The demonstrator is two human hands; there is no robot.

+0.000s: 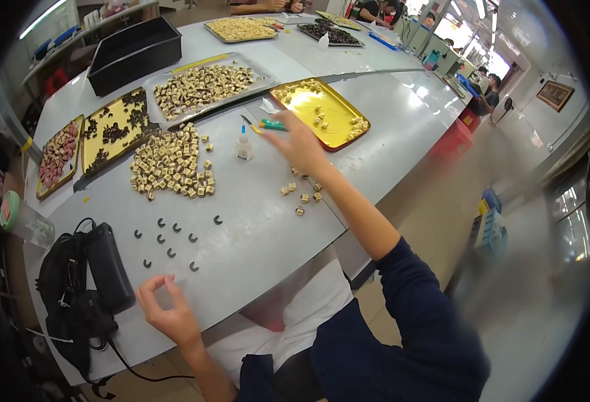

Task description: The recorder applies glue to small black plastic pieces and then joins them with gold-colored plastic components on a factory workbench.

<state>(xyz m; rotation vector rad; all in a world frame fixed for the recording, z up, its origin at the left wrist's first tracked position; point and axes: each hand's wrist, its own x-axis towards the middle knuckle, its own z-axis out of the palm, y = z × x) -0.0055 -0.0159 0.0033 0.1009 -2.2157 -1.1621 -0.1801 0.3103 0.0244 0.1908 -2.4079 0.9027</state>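
Observation:
My right hand (298, 142) reaches across the table with thumb and index finger apart. Between them lies a green stick-like tool (272, 124) with an orange end; I see no grip on it. Just left stand a small clear bottle with a blue needle tip (243, 147) and a thin yellow-and-black tool (251, 125). Low on the left, the thumb and index finger of my left hand (169, 315) meet in a pinch; anything between them is too small to make out. Several dark C-shaped pieces (171, 252) lie beyond it. Farther off is a heap of small cream-and-brown cubes (171, 164).
A yellow tray (335, 127) with some cream pieces sits beyond my right hand. Loose cubes (304, 198) lie under that forearm. Other filled trays (204, 87) and a black bin (134, 57) stand farther back. Left are a black device with cables (107, 268) and a jar (27, 222).

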